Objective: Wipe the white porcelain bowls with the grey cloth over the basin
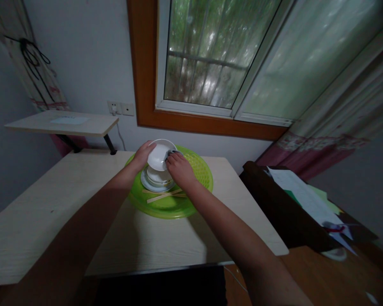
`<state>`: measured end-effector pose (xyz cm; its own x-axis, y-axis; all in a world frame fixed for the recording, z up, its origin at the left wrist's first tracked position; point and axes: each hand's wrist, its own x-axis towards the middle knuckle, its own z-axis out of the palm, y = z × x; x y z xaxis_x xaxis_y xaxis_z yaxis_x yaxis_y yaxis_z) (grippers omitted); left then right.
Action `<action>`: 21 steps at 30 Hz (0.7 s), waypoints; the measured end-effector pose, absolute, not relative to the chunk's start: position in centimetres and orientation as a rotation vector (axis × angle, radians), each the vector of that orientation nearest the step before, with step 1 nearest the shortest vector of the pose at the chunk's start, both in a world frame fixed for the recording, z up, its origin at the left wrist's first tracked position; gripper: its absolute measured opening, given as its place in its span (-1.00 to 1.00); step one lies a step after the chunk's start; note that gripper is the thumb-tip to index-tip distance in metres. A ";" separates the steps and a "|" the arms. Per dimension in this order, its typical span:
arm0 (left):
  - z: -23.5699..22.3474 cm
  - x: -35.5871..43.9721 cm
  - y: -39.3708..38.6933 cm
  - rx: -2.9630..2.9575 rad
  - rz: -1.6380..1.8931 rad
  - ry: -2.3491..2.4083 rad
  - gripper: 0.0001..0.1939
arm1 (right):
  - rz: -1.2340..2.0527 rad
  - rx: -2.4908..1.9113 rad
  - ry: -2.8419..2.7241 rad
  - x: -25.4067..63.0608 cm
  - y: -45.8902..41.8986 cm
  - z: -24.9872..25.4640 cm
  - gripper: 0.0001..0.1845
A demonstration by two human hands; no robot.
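Note:
A white bowl (158, 158) is tilted toward me above the stacked dishes. My left hand (142, 154) grips it by its left rim. At the bowl's right side, my right hand (180, 168) is closed on a greyish cloth (170, 153) that touches the inside; most of the cloth is hidden by the fingers. Below sit more white bowls (158, 175) on a plate with a bluish rim (146, 183). Several wooden chopsticks (161, 196) lie crossed in front of the stack. All of this rests on a round green tray (175, 211) with a perforated right part.
The tray stands on a pale wooden table (166, 242). A raised shelf (92, 125) on black legs is at the back left. A window (210, 55) is in the wall ahead. Past the table's right edge is a dark brown piece of furniture (284, 221) with papers (306, 197) on it.

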<state>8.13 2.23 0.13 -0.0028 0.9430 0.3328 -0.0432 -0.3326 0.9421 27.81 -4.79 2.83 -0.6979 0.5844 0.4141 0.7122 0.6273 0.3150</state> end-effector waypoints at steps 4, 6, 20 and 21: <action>0.0 7.9 2.2 1.598 1.504 1.148 -0.55 | -0.535 -1.058 -2.693 27.3 -5.2 2.3 -0.74; 0.2 7.8 2.0 1.705 1.510 1.220 -0.55 | -0.417 -0.978 -2.740 27.3 -5.3 1.9 -0.58; 0.8 7.7 1.2 1.929 1.595 1.321 -0.52 | -0.259 -0.941 -2.659 27.2 -5.0 2.0 -0.33; 0.9 7.7 1.1 1.931 1.585 1.330 -0.52 | -0.298 -0.968 -2.648 27.3 -4.9 2.0 -0.35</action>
